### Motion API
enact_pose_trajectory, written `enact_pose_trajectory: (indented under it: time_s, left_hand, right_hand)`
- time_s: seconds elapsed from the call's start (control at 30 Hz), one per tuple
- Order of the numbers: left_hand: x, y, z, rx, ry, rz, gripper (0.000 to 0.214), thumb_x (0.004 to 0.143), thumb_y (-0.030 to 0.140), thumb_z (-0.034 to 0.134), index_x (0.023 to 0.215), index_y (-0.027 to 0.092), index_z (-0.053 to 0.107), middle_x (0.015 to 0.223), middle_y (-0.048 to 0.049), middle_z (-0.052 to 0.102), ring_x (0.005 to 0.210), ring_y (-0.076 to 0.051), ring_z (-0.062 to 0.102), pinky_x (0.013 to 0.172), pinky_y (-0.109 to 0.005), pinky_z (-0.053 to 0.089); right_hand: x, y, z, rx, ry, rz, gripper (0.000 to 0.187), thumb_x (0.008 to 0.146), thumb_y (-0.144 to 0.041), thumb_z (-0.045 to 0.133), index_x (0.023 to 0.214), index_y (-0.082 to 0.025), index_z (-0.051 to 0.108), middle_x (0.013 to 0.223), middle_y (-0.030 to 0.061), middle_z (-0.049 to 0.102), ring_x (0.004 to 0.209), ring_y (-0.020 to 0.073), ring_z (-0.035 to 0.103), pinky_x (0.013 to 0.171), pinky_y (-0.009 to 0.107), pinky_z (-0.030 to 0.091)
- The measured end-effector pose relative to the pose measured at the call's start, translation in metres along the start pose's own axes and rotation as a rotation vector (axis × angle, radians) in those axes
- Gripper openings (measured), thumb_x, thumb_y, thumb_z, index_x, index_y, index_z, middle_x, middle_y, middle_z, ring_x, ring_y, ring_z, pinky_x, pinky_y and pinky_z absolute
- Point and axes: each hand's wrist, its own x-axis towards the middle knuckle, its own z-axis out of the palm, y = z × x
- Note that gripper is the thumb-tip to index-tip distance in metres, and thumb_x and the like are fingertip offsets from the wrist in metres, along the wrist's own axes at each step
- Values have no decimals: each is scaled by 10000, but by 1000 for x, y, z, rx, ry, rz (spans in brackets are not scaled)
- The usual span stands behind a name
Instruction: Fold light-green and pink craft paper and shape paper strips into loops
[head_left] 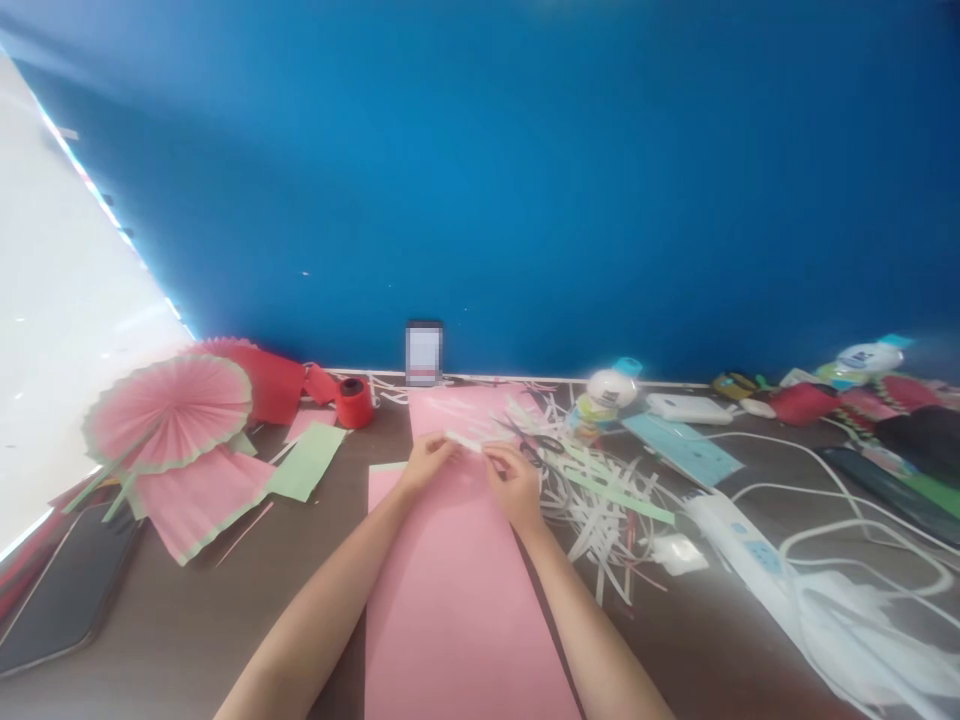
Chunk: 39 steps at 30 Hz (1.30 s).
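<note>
Both hands meet over a long sheet of pink paper (457,580) that runs down the middle of the table. Between them is a small white strip (465,441), too blurred to tell whether it is paper or tape. My left hand (429,460) pinches its left end, and my right hand (516,482) pinches the right end. Just right of my right hand lie dark-handled scissors (541,446), partly covered by a heap of thin white paper strips (600,520). A pale green strip (622,496) rests across the heap.
A pink folded-paper fan (172,410), green paper (307,462) and a red roll (354,403) lie left. A dark phone (67,585) is nearer. A bottle (606,392), a light-blue card (682,448) and a power strip (750,560) with looping cables stand right. A blue partition (480,200) rises behind.
</note>
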Motion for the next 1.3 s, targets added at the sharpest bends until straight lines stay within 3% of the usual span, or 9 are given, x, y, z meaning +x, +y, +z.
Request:
enact_pose_trajectory:
  time_s: [0.23, 0.4, 0.5, 0.6, 0.9, 1.3]
  left_hand:
    - [2, -7, -1, -51, 13, -64, 243, 697, 333, 574, 703, 100, 645, 755, -99, 691, 633, -181, 632, 646, -307, 505]
    - [1, -11, -1, 20, -100, -83, 267, 725, 329, 541, 750, 95, 667, 803, -104, 690, 685, -184, 633, 680, -299, 500]
    - [-2, -7, 1, 73, -171, -23, 284, 755, 338, 509, 777, 102, 665, 798, -82, 685, 737, -186, 623, 719, -297, 485]
    - [-4, 1, 4, 155, -210, 45, 283, 781, 329, 472, 795, 119, 663, 829, -57, 679, 809, -190, 601, 766, -293, 463]
    - [-6, 1, 7, 400, -185, 176, 294, 808, 264, 392, 764, 131, 651, 781, -22, 663, 739, -154, 577, 705, -234, 437]
    - [-9, 0, 9, 514, -209, 214, 284, 807, 259, 394, 857, 152, 652, 825, -16, 674, 760, -169, 583, 717, -234, 438]
  right_hand:
    - [2, 8, -2, 5, 64, 55, 88, 765, -197, 520, 777, -203, 607, 814, 47, 626, 806, 180, 592, 730, 336, 487]
    - [0, 0, 0, -385, 175, -49, 117, 783, -231, 514, 784, -212, 630, 1032, 80, 582, 975, 224, 517, 871, 413, 358]
    - [-2, -8, 6, -517, 53, -139, 132, 807, -229, 506, 803, -223, 638, 957, 60, 620, 914, 206, 534, 873, 399, 293]
    - [-3, -10, 13, -520, -37, -160, 166, 838, -218, 470, 814, -219, 634, 837, 34, 659, 832, 176, 559, 849, 372, 259]
    - [-3, -6, 19, -517, -16, -146, 162, 823, -198, 465, 806, -214, 625, 839, 30, 689, 850, 186, 582, 909, 411, 188]
    - [-4, -4, 23, -441, 80, -40, 137, 751, -203, 517, 701, -210, 644, 759, 16, 700, 759, 190, 611, 821, 384, 263]
